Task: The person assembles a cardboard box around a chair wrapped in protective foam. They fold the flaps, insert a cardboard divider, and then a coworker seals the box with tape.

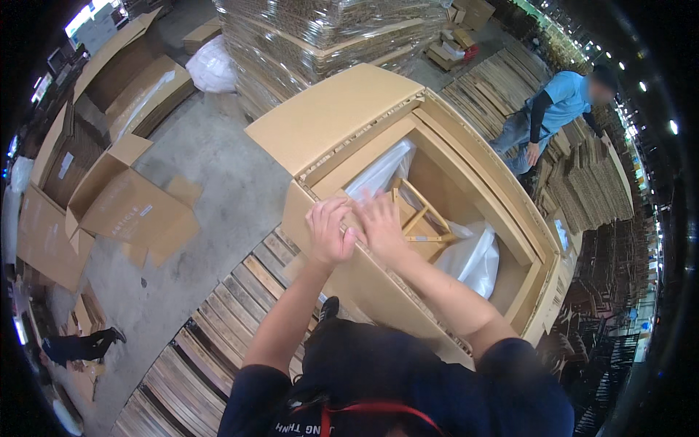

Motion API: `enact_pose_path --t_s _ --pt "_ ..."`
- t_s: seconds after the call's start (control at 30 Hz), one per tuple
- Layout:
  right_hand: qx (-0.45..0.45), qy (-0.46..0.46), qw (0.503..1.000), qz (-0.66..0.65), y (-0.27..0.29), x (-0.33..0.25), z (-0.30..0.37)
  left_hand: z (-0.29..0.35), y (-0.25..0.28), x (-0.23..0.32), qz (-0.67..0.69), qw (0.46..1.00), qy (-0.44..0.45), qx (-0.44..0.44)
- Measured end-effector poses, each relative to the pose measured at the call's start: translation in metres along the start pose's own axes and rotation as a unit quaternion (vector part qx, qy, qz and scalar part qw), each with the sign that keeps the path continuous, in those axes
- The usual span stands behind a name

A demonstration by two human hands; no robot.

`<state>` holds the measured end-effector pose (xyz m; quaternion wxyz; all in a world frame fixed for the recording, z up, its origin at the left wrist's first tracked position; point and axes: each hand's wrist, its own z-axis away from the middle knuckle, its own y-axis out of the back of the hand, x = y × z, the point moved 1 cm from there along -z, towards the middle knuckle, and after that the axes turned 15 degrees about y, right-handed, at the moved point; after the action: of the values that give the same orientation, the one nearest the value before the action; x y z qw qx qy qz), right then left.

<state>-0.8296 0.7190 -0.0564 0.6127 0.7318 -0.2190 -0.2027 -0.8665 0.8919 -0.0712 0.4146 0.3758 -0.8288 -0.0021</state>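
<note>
Carton (382, 295) open, long axis upper-left to lower-right. Your left hand (331, 227), blurred right hand (382, 226) at near rim; can't tell if gripping. Wooden frame (424, 238) inside part-hidden.

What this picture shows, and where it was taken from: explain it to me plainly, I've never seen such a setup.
No machine is at work here: these are a person's bare hands, seen from a camera on their own head looking down. The fisheye lens bends straight edges. The left hand and right hand are at the rim of an open cardboard box; whether either grips anything is unclear. Inside lie a tan frame and white plastic sheeting. Wooden slats run beside the box.
</note>
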Motion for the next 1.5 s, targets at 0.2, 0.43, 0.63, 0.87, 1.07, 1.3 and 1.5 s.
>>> enact_pose_path --t_s 0.2,0.43,0.63,0.87,1.07,1.3,1.5 --pt "0.124 -0.017 0.992 -0.028 0.049 0.022 0.006 -0.005 -0.016 0.003 -0.012 0.998 0.008 -0.053" --pt "0.27 -0.162 0.949 -0.032 0.198 0.053 0.166 -0.007 -0.013 -0.015 -0.053 0.998 -0.026 -0.024" --pt "-0.08 -0.234 0.957 -0.149 0.103 0.019 0.346 0.009 -0.024 0.011 -0.068 0.992 -0.044 -0.095" --pt "0.118 -0.163 0.979 -0.034 0.219 0.071 0.331 0.001 -0.016 -0.003 -0.122 0.988 -0.043 -0.09" --pt "-0.052 -0.239 0.963 -0.113 0.083 0.031 0.402 0.003 -0.029 0.004 -0.087 0.989 -0.042 -0.113" --pt "-0.134 -0.149 0.947 -0.251 0.117 0.036 0.386 0.004 -0.029 0.006 -0.088 0.992 -0.035 -0.084" --pt "-0.211 -0.282 0.882 -0.313 0.127 0.029 0.397 0.005 -0.031 0.0 -0.074 0.993 -0.027 -0.089"
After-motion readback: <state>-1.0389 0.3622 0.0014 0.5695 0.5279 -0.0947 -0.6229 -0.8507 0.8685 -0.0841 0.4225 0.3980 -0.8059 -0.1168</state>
